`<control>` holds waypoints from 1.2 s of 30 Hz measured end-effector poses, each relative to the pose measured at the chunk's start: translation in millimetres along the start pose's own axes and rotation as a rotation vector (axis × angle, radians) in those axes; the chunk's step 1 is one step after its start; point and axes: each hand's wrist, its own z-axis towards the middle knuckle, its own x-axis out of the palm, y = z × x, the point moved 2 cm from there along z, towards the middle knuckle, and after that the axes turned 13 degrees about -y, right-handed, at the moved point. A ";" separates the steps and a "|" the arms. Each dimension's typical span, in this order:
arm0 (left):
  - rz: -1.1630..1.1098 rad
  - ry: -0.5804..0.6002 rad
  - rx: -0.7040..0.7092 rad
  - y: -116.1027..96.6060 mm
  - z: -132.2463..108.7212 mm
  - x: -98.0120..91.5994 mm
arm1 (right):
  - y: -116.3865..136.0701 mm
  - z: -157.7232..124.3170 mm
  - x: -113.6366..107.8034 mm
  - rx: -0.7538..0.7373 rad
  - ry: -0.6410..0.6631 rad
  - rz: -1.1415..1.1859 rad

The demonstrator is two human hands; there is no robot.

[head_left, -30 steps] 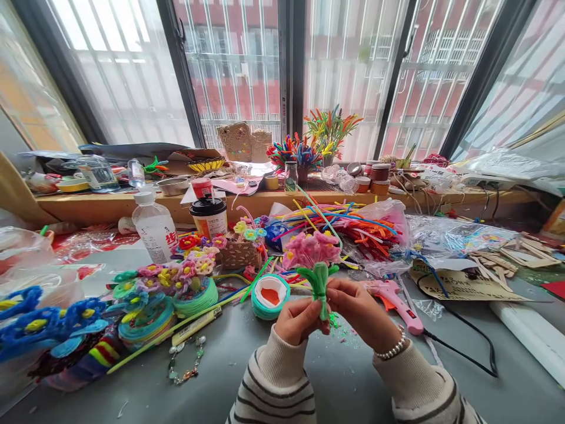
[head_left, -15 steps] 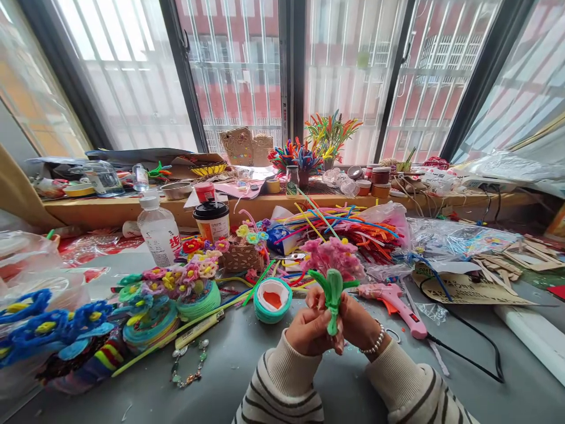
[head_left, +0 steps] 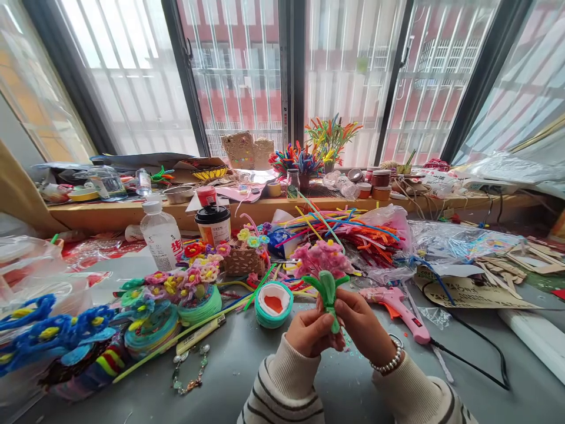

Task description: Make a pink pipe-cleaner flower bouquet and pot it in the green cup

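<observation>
Between my hands is a pipe-cleaner flower bunch [head_left: 327,288], with fuzzy green leaves bound round a short stem and pink blooms with yellow centres showing just above and behind them. My left hand [head_left: 308,333] pinches the lower stem between thumb and fingers. On the other side my right hand [head_left: 359,321] has its thumb and fingertips closed on the green part at the binding. The palm sides of both hands are hidden. Left of my hands stands a small teal-wrapped pot [head_left: 273,321] with a white lining and orange-red inside. A pink glue gun [head_left: 404,312] lies to the right.
Finished pipe-cleaner flower pots [head_left: 198,303] crowd the left, beside a plastic bottle [head_left: 161,238] and a lidded cup [head_left: 213,224]. Loose pipe cleaners [head_left: 371,232] lie behind my hands. A bead bracelet [head_left: 189,386] and a box cutter [head_left: 200,334] rest in front; a black cord [head_left: 497,347] curls right.
The flower bunch has shifted slightly left and turned a little. My right hand has rolled, showing more of its back, with the fingers now extended toward the binding. The left hand keeps its hold.
</observation>
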 end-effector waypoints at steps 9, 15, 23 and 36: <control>0.122 -0.175 0.027 -5.1 -2.7 -3.8 | 2.0 -0.8 -2.6 -0.009 -0.027 -0.065; 0.217 -0.187 0.099 -5.3 -5.0 -7.6 | -0.8 -1.2 -1.1 0.080 -0.002 0.040; 0.198 -0.118 0.027 -7.0 -6.3 -7.2 | -1.4 -1.7 -2.3 0.073 -0.016 -0.007; -0.118 0.153 -0.115 6.3 3.4 -9.2 | -2.9 -3.4 4.7 0.031 -0.035 -0.022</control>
